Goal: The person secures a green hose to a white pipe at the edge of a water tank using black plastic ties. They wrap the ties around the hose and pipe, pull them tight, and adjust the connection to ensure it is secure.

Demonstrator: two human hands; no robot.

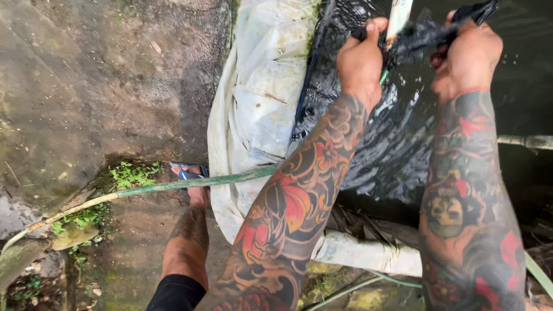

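We are gripping dark wet cloth-like bundle (421, 34) far right, over black rippling pond water (391, 142). Left hand (362, 56) closing round its near end beside pale upright pipe (399, 13); right hand (468, 55) clenching other end. Judging: wringing or rinsing step; next move needing firm twist, steady footing.

Colourful tattoos cover both forearms; dark shorts, sandal.

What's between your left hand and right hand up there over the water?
In the head view, a pale upright pipe stands between the left hand and right hand, with a black strip stretched across it from one hand to the other.
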